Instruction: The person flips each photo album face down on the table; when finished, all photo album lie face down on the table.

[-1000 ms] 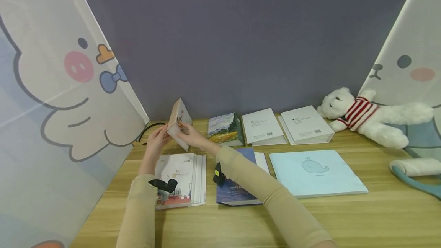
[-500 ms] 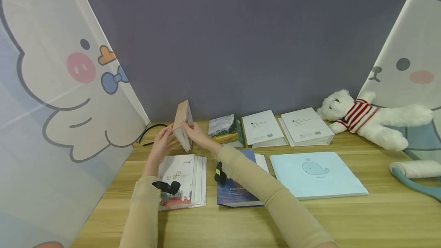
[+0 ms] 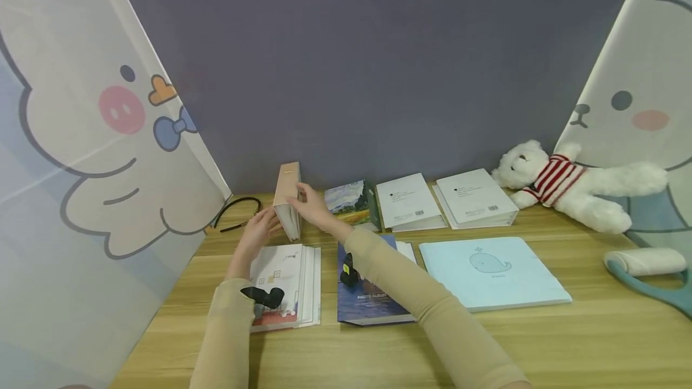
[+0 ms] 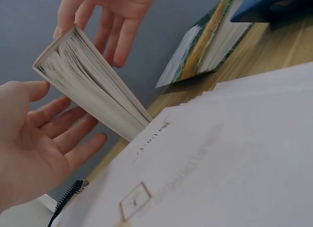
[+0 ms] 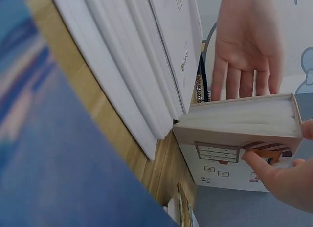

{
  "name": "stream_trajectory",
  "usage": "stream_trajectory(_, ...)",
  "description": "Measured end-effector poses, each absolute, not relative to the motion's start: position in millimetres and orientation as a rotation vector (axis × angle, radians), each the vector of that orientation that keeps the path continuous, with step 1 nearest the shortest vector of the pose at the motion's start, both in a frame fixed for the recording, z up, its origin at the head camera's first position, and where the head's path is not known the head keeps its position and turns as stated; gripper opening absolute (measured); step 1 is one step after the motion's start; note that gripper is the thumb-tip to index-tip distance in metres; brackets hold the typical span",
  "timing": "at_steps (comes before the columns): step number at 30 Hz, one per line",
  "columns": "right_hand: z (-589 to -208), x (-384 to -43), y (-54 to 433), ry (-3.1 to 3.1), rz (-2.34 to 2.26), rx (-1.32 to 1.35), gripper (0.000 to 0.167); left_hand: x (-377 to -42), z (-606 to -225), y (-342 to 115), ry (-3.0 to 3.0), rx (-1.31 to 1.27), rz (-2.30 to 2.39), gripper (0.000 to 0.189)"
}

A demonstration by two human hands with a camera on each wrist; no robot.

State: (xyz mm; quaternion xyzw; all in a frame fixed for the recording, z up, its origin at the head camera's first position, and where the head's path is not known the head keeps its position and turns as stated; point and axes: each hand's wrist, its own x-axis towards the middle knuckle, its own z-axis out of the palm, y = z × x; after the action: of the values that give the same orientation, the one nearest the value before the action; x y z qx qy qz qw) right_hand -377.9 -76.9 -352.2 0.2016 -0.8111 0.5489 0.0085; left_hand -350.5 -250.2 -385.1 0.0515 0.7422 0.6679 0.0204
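A thick photo album (image 3: 286, 185) with a beige-pink spine stands on edge at the back left of the table, its page edges facing the front. Along its left cover lies my left hand (image 3: 258, 232), fingers extended and palm toward it. My right hand (image 3: 316, 209) is at the other side. In the right wrist view, one digit of that hand touches the illustrated cover (image 5: 215, 161) and another is at the spine. The left wrist view shows the right hand's other fingers (image 4: 120, 38) hanging loosely apart from the cover.
A white illustrated album (image 3: 278, 269), a blue photo album (image 3: 373, 299) and a pale blue whale album (image 3: 489, 269) lie in front. Behind are a landscape-covered album (image 3: 348, 200) and two white albums (image 3: 408, 197). A plush bear (image 3: 567, 179), lint roller (image 3: 649, 262) and black cord (image 3: 232, 202) lie around.
The album has turned from slanted to upright and come down onto the table. Both hands have loosened from it; the right hand's fingers have moved away slightly to the right.
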Motion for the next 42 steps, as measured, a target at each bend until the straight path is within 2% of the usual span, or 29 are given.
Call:
stream_trajectory(6,-352,-375,-65,-2.568,1.733,0.674,0.053,-349,-386,-247,2.295,0.158,2.007,0.059)
stream_trajectory(15,-355,-376,-53,-2.593,1.819,0.536,0.048,-354,-395,-246,2.385,0.178,1.874,0.060)
stream_trajectory(21,-358,-379,-48,-2.698,1.816,0.461,0.056,-353,-395,-247,2.539,0.148,1.725,0.052)
stream_trajectory(28,-359,-380,-48,-2.667,1.919,0.481,0.069,-354,-398,-253,2.683,0.070,1.616,0.051)
stream_trajectory(42,-370,-385,-45,-2.762,1.910,0.484,0.063,-356,-401,-258,2.764,0.063,1.515,0.049)
